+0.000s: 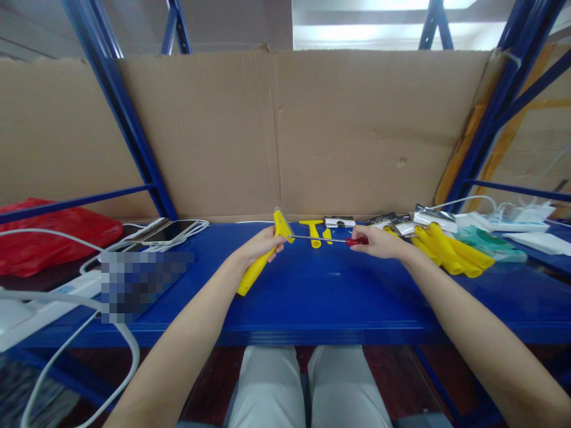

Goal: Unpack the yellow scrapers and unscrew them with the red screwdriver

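"pale trousers closest to you, under the front edge. and your hands?"

"from the head view, my left hand is closed round the neck of a yellow scraper-like tool, held above the tabletop with its handle slanting down towards me. my right hand is clamped on the red grip of a screwdriver. its shaft runs across to the tool, the tip at or just beside the head. i can't tell if it's seated in a screw."

"how far along are you?"

"partway, i'd judge. head and handle look joined on this one, so the fastening seems the part in hand; whether it's tight, i can't tell. a t-shaped yellow piece and a small yellow piece lie apart beyond the shaft, and yellow handles sit heaped on my right, so more looks left."

"and round about?"

"the surface is smooth, glossy blue. packets lie behind the handles, near a teal bag. on my left: white cables and a red bag. cardboard walls the back, between blue posts, with brightness above."
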`<action>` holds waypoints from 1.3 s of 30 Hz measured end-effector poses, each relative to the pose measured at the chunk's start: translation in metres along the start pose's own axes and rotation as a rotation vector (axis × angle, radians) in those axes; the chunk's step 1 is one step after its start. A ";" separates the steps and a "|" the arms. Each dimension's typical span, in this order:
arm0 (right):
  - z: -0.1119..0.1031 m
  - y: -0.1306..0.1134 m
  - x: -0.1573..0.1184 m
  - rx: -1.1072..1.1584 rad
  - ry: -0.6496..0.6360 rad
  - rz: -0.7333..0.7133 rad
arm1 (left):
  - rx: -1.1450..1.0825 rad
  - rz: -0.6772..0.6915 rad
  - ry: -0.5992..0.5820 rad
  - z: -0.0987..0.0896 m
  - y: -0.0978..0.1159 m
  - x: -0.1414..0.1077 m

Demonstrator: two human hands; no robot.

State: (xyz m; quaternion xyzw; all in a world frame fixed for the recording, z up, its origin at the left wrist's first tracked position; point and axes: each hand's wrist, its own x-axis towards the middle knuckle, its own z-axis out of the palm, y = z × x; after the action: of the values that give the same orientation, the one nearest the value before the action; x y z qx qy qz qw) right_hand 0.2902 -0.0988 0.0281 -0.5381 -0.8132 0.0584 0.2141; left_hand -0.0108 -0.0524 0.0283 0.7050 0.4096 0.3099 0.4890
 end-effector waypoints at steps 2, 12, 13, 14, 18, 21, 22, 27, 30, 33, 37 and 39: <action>0.000 -0.004 -0.001 -0.036 -0.004 0.007 | 0.024 -0.001 0.016 0.000 -0.001 0.000; 0.014 -0.038 -0.006 -0.428 0.040 -0.073 | 0.097 -0.031 0.110 -0.007 -0.011 0.007; 0.015 -0.039 -0.006 -0.460 0.050 -0.079 | 0.101 -0.031 0.103 -0.008 -0.012 0.007; 0.016 -0.039 -0.006 -0.485 0.057 -0.081 | 0.106 -0.031 0.097 -0.009 -0.012 0.007; 0.020 -0.038 -0.006 -0.535 0.040 -0.041 | 0.138 -0.027 0.088 -0.009 -0.012 0.007; 0.021 -0.042 -0.006 -0.523 0.003 -0.007 | 0.180 -0.024 0.092 -0.008 -0.010 0.006; 0.021 -0.045 -0.006 -0.513 -0.006 -0.010 | 0.196 -0.027 0.097 -0.008 -0.010 0.006; 0.022 -0.051 -0.007 -0.486 -0.026 -0.079 | 0.236 -0.036 0.131 -0.007 -0.006 0.004; 0.023 -0.049 -0.007 -0.517 -0.011 -0.093 | 0.243 -0.034 0.134 -0.007 -0.004 0.002; 0.024 -0.045 -0.007 -0.557 0.015 -0.086 | 0.255 -0.028 0.118 -0.008 -0.004 0.002; 0.026 -0.045 -0.007 -0.583 0.048 -0.084 | 0.250 -0.026 0.101 -0.010 -0.008 0.005; 0.027 -0.046 -0.008 -0.598 0.069 -0.096 | 0.241 -0.033 0.106 -0.012 -0.009 0.005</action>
State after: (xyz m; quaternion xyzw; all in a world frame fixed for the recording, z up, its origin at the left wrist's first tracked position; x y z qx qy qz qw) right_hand 0.2426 -0.1216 0.0168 -0.5400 -0.8109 -0.2121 0.0763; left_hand -0.0203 -0.0409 0.0240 0.7343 0.4808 0.2873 0.3837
